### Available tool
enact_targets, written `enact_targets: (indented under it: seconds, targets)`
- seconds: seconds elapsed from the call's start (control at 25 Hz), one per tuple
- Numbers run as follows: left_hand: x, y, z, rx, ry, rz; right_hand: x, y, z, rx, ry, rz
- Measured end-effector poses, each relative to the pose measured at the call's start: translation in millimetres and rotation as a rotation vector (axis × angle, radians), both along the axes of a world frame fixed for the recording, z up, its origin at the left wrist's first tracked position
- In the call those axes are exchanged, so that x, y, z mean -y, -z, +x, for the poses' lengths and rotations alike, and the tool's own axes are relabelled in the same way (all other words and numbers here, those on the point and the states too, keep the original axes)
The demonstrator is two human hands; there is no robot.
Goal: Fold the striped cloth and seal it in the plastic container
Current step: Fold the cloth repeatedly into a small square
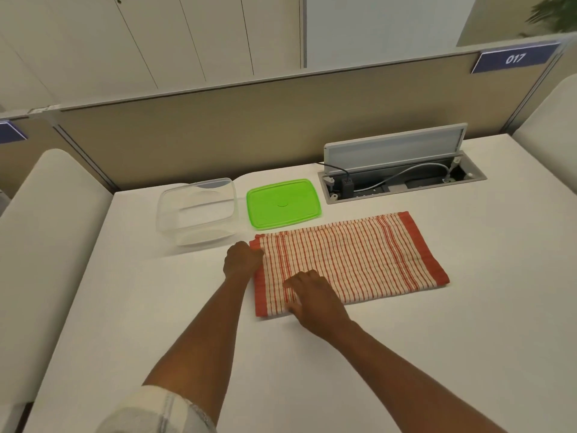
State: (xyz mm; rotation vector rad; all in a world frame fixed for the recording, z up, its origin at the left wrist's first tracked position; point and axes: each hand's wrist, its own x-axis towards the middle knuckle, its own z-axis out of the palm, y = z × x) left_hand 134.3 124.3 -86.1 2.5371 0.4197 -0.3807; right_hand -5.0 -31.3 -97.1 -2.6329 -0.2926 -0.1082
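The red-and-white striped cloth [359,260] lies folded into a long rectangle on the white table, its long side running left to right. My left hand [242,257] grips the cloth's far-left corner, fingers curled around the red border. My right hand [312,296] rests on the cloth's near-left part, fingers pinching its near edge. The clear plastic container [196,210] stands open and empty to the left behind the cloth. Its green lid [282,203] lies flat beside it, just behind the cloth's far edge.
An open cable box [402,179] with a raised flap and plugged cables is set into the table at the back right. A beige partition [249,126] runs along the table's far edge. White padded seats stand at both sides.
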Motion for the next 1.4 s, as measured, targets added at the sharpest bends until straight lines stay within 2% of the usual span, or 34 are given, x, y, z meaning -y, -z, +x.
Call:
enact_targets:
  seconds: [0.16,0.32,0.88,1.12,1.32,1.4]
  targets:
    - [13.7,4.6,17.0,0.006,-0.029,0.078,-54.1,16.5,2.7,-0.125,-0.014,-0.089]
    - [19.2,13.2,26.4,0.005,-0.025,0.158,-65.6,33.7,-8.3,-0.080,0.042,-0.151]
    - [22.3,17.3,37.5,-0.053,-0.096,-0.108,-75.0,32.8,-11.4,-0.004,0.088,-0.245]
    - [9.8,18.3,33.9,-0.083,-0.197,-0.205,-75.4,24.2,-19.3,-0.010,0.059,-0.163]
    - [-1.4,2.5,31.7,0.022,-0.174,-0.200,-80.4,8.6,-24.6,-0.041,0.059,0.009]
    - [-1.5,-8.2,30.3,0.064,-0.192,-0.228,-78.6,-3.1,-23.0,-0.129,0.119,0.155]
